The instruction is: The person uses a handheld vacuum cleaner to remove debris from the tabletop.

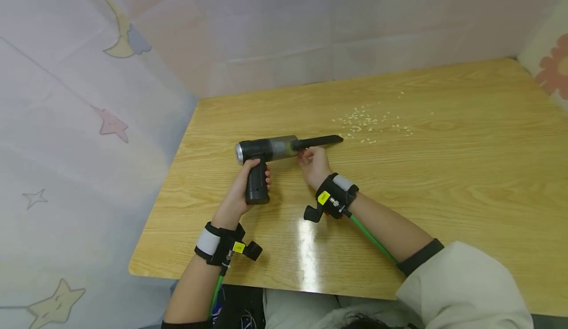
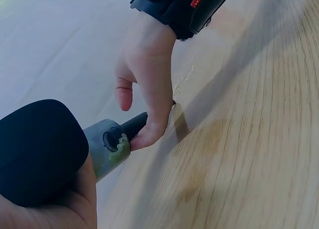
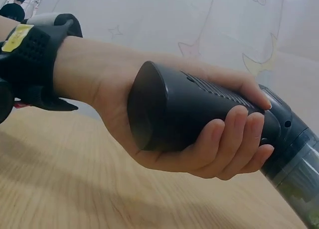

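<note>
My left hand (image 1: 237,191) grips the black handle (image 1: 257,186) of a handheld vacuum cleaner (image 1: 262,149). In the right wrist view, the fingers (image 3: 239,134) wrap round that handle. The vacuum lies level, its clear dust cup (image 1: 283,147) showing something greenish inside. A long black nozzle (image 1: 319,141) points right, its tip close to scattered pale bits (image 1: 361,122) on the table. My right hand (image 1: 316,166) is at the nozzle's base. The left wrist view shows its fingertips touching the dust cup's front edge, with the thumb (image 2: 124,97) standing apart.
The wooden table (image 1: 443,196) runs up to a pale fabric backdrop (image 1: 284,33) behind and at the left. Each wrist wears a black strap with a camera, and green cables (image 1: 372,237) run along the arms. Light glares near the table's front edge.
</note>
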